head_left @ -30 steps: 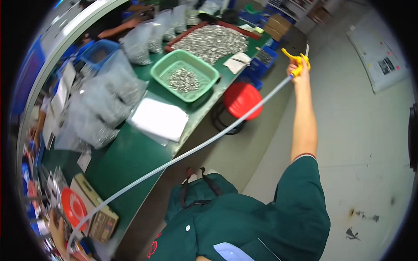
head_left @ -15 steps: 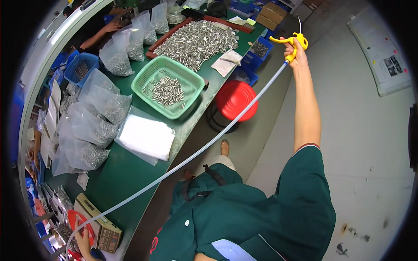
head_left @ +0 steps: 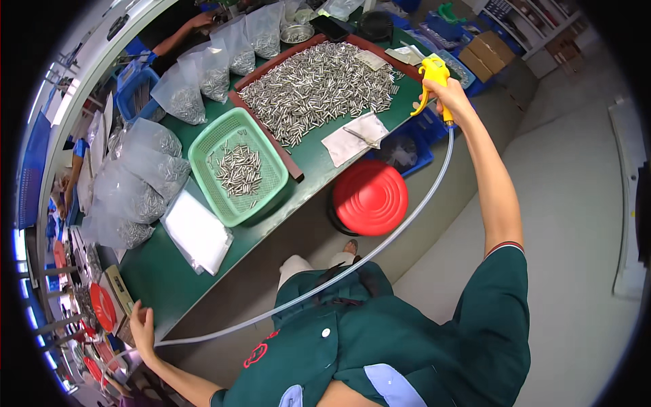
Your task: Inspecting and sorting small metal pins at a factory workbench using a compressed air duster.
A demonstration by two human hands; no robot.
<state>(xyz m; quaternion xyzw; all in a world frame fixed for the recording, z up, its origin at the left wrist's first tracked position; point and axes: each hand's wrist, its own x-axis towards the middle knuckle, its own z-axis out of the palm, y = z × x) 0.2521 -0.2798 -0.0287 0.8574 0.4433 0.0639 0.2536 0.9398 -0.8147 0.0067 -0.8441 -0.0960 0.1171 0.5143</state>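
Observation:
My right hand (head_left: 444,98) is raised at the upper right, its fingers wrapped round a yellow air blow gun (head_left: 434,68). From the gun's base a clear hose (head_left: 400,229) sags across in front of my body to the lower left. My left hand (head_left: 142,328) is at the table's near left corner beside the scale (head_left: 118,290), its fingers apart and nothing seen in them. The hose passes by its wrist; contact cannot be made out. On the green table (head_left: 154,275) a green plastic basket (head_left: 263,200) holds a small heap of metal pins (head_left: 239,169).
A large pile of metal pins (head_left: 319,85) lies within a reddish-brown frame (head_left: 274,140). Bags of parts (head_left: 178,95) line the table's far side, with plastic sheets (head_left: 196,234) before them. A cloth (head_left: 352,139), a red stool (head_left: 371,197), blue bins (head_left: 415,146) and a cardboard box (head_left: 485,55) are on the right.
The view has shifted. The blow gun has tipped, its nozzle no longer showing, and my right hand sits closer to the table. The hose hangs slacker. My left hand shows away from the red dish.

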